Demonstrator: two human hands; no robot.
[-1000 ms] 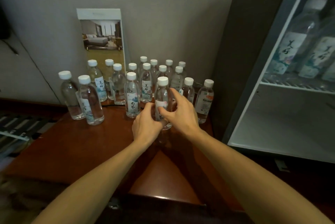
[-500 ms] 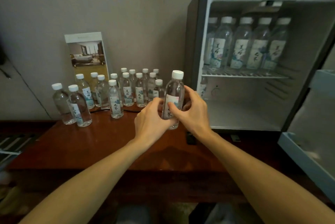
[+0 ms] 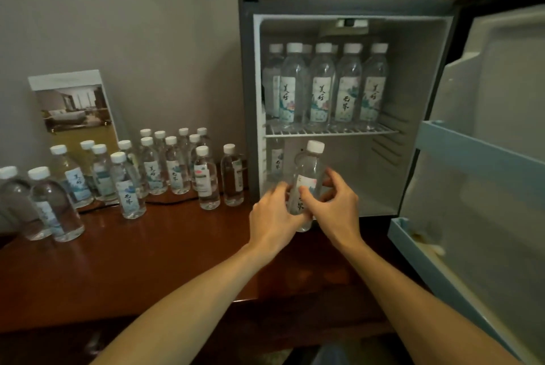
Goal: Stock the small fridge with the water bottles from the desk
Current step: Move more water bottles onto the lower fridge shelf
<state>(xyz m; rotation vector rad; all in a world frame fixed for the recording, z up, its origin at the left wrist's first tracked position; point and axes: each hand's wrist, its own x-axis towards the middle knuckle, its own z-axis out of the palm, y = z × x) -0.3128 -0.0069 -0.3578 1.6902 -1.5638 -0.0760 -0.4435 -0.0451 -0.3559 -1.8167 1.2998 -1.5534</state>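
Bottle (image 3: 306,187) now nearer the fridge (image 3: 413,69) mouth, left hand (image 3: 272,217) and right hand (image 3: 336,208) both clasped round it.

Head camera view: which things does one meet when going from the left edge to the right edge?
Bottles on the desk → left hand → held bottle → right hand → open fridge door.

Glossy reddish-brown wooden counter (image 3: 165,246) (reflections on its polish), clear smooth plastic water bottles (image 3: 177,170) with white caps and paper labels, white wire shelf (image 3: 330,131), matt grey fridge casing (image 3: 247,75), pale smooth plastic door liner (image 3: 483,158), printed card (image 3: 73,105).
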